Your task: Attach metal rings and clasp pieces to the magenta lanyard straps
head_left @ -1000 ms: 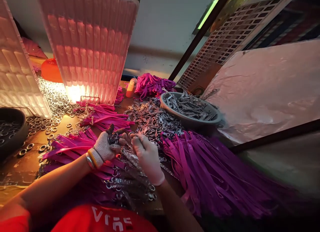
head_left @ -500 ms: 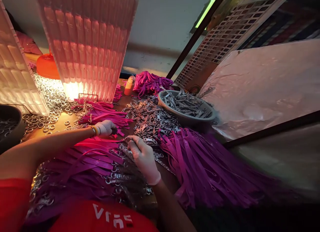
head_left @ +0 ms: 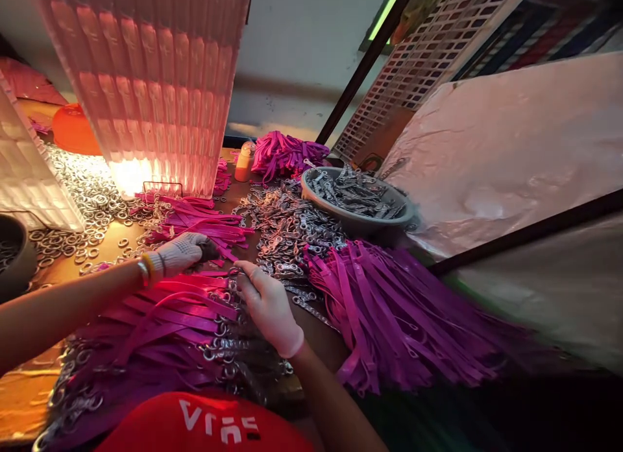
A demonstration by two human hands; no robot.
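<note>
My left hand (head_left: 182,252), in a white knit glove with dark fingertips, is closed above the pink straps (head_left: 199,222). Whatever its curled fingers hold is hidden. In a thin white glove, my right hand (head_left: 270,306) pinches a small metal piece (head_left: 237,269), perhaps a ring; its exact form cannot be made out. Just below both hands lies a layer of purple straps (head_left: 165,322) with metal rings and chain pieces at their ends. Loose metal chain pieces (head_left: 287,228) are heaped beyond my right hand.
A grey basin (head_left: 360,222) full of metal pieces stands behind the heap. More purple straps (head_left: 379,316) lie at the right. Loose metal rings (head_left: 68,241) spread at the left, near a translucent ribbed panel (head_left: 150,82) and an orange lamp shade (head_left: 75,131). A small bottle (head_left: 244,161) stands behind.
My left hand has shifted left, and its forearm shows more fully. My right hand keeps its pinch near the strap ends. The whole view has moved slightly.
</note>
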